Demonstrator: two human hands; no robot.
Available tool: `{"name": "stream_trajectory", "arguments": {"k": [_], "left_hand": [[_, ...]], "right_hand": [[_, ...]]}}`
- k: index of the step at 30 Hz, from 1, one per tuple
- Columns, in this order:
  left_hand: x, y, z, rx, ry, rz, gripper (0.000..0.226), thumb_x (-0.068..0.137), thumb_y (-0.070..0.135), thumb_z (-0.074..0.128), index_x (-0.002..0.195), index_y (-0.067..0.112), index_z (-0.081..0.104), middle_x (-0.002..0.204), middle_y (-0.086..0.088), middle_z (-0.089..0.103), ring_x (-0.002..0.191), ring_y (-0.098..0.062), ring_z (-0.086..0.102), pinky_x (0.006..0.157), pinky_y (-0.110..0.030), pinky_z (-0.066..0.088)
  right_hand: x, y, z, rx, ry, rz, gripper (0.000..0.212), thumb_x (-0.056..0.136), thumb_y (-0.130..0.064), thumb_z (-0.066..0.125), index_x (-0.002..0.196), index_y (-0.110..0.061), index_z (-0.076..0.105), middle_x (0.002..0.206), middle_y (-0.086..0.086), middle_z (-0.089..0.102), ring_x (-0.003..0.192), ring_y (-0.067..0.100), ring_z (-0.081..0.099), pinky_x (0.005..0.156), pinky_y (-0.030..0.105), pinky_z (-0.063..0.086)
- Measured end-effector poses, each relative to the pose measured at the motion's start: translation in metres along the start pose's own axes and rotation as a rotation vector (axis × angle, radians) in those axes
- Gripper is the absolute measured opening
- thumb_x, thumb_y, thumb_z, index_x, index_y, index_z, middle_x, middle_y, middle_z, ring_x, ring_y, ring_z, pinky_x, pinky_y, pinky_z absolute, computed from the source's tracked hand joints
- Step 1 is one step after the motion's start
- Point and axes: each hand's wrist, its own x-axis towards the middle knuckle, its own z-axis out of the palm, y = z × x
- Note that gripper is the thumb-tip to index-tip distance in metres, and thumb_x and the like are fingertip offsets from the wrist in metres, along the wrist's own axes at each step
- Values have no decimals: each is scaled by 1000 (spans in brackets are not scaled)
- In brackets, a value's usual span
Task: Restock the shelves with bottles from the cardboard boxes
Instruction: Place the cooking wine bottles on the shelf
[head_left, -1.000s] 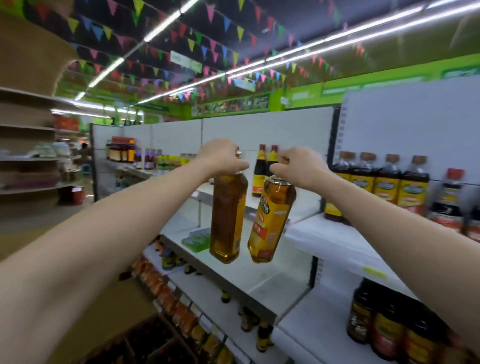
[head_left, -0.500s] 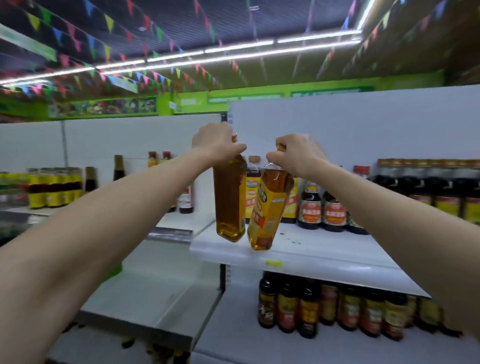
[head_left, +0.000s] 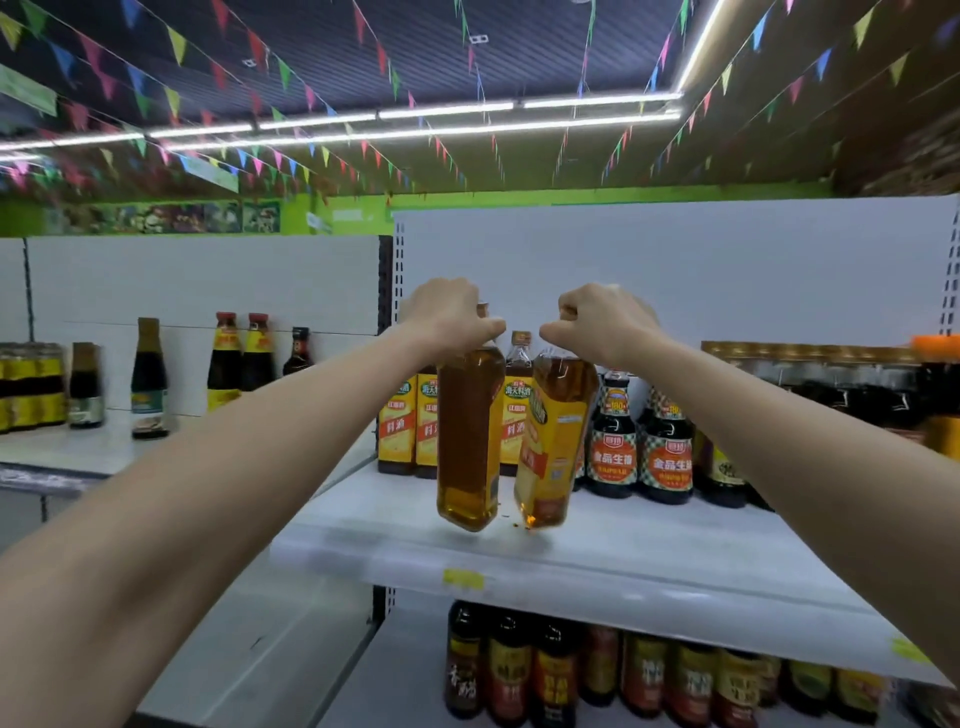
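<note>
From the head camera, the left hand (head_left: 451, 319) has its grip clenched round the neck of an amber bottle (head_left: 467, 441), and the right hand (head_left: 597, 322) grasps the neck of a second bottle with a yellow label (head_left: 553, 441). Both bottles hang by their tops just above the front part of the white shelf (head_left: 623, 551), near each other; the right one is tilted, its base swung toward the left one. Whether either base touches the shelf I cannot tell.

Behind them stand yellow-labelled bottles (head_left: 410, 426) and dark sauce bottles (head_left: 613, 447).

The risks, as I judge them: the tilted bottle could land on its edge and topple, or knock its neighbour as both come down. Pushed back too fast, either could strike the standing row. Set too near the front lip, one could slide off toward the lower shelf's bottles (head_left: 511, 670).
</note>
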Motion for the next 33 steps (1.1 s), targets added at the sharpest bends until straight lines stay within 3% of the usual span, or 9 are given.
{"name": "stream_trajectory", "arguments": {"k": [8,15,19,23,27,31,33], "left_hand": [[19,1,30,54,-66,-24,44,88,47,55,61,15,42,59,1,42,58,-18,42,53,-26,32],[34,-3,47,50,-166,3,38,89,41,52,67,10,46,61,-1,39,58,-17,39,51,-27,28],[42,-12,58,43,-214,2,35,90,40,50,76,8,53,69,-4,49,66,-19,46,56,-29,34],[47,-15,66,67,-159,37,38,90,43,51,69,12,49,66,0,48,66,-18,47,56,-27,35],[50,-16,70,102,-135,40,37,89,47,51,74,13,52,67,2,48,69,-19,49,52,-24,34],[52,-16,71,170,-143,53,32,89,46,50,79,16,47,68,4,45,76,-21,49,57,-27,34],[52,-16,70,181,-145,60,31,89,46,50,87,16,47,70,4,44,80,-22,49,63,-30,38]], "right_hand": [[21,20,24,26,-110,-22,36,90,-37,56,63,-15,44,61,-1,43,57,14,38,50,25,28],[43,30,43,24,-169,-12,36,90,-40,54,65,-15,45,63,0,42,58,15,38,49,26,27],[57,33,54,-5,-207,6,34,90,-44,52,79,-12,53,70,2,48,63,16,43,51,26,31],[70,29,63,-52,-258,-7,32,92,-43,49,84,-13,54,74,0,50,80,21,50,54,25,36],[79,23,67,-138,-287,-8,46,95,-43,43,118,-6,59,110,10,59,91,23,46,73,29,38],[79,25,67,-140,-307,10,51,94,-45,44,123,-5,55,106,10,58,89,22,48,74,30,39],[78,26,64,-144,-328,4,47,94,-44,46,116,-3,55,97,8,59,80,21,53,65,27,40]]}}
